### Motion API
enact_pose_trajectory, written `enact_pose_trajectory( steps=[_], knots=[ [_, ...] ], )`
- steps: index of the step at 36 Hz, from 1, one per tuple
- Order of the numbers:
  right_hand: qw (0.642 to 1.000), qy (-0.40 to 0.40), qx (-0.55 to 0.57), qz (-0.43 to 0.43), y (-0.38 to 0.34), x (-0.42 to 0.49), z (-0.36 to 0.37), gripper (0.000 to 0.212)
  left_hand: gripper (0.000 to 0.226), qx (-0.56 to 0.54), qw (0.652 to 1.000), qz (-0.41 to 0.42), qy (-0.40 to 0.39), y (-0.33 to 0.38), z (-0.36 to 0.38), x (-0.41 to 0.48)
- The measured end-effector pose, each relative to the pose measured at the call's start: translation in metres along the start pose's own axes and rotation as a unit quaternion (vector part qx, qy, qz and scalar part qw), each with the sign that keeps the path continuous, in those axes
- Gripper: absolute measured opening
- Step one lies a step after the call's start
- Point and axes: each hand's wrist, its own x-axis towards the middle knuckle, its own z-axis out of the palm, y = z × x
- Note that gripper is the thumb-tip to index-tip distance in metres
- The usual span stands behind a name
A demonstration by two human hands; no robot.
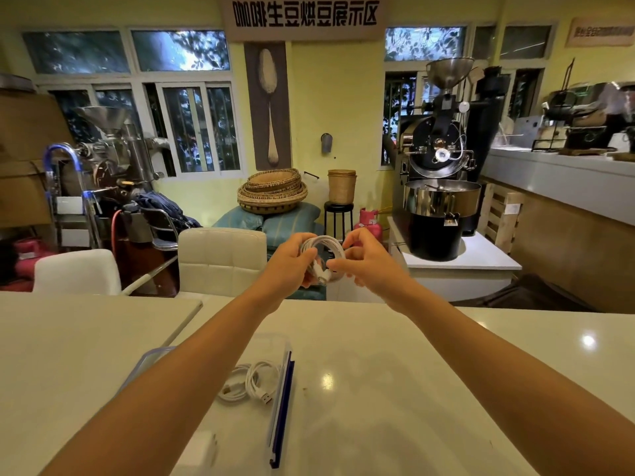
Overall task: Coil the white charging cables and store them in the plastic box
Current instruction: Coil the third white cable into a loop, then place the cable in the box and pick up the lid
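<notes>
A coiled cable (323, 247) is gripped by both the left hand (292, 266) and right hand (366, 261) above the table (395, 372); another cable (249, 384) lies in the box (283, 389).

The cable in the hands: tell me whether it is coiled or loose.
Coiled. The white cable forms a tight ring of several loops, held between the left hand and right hand above the table.

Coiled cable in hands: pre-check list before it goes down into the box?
1. Coiled cable held by both hands, left hand and right hand: ok.
2. Coil formed, loops together: ok.
3. Loose plug end tucked in: not ok, it hangs below the coil.
4. Plastic box open on the table: ok.
5. Room beside the other cable in the box: cannot tell, left forearm hides part.
6. Drop path clear: not ok, forearm lies over the box.
</notes>
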Motion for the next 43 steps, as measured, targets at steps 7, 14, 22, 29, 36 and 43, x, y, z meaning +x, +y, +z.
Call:
enact_pose_trajectory(
  steps=[7,14,22,29,36,43],
  knots=[
    [0.998,0.003,0.043,0.056,0.005,0.009,0.013,0.014,0.024,0.050,0.999,0.004,-0.017,-0.008,-0.014,-0.005],
    [0.994,-0.056,0.006,0.090,0.007,0.013,0.026,0.023,0.023,0.074,0.996,-0.023,-0.041,-0.020,-0.036,-0.013],
    [0.974,-0.141,-0.138,0.111,0.014,0.017,0.061,0.007,0.015,0.225,0.970,-0.073,-0.059,-0.034,-0.062,-0.035],
    [0.932,-0.247,-0.215,0.154,0.034,0.012,0.102,0.008,0.019,0.328,0.919,-0.180,-0.123,-0.069,-0.074,-0.052],
    [0.876,-0.299,-0.327,0.190,0.054,0.007,0.143,0.015,0.028,0.414,0.861,-0.201,-0.218,-0.093,-0.073,-0.065],
    [0.761,-0.367,-0.516,0.140,0.066,0.001,0.168,0.031,0.027,0.430,0.821,-0.201,-0.319,-0.108,-0.064,-0.073]
  ],
)
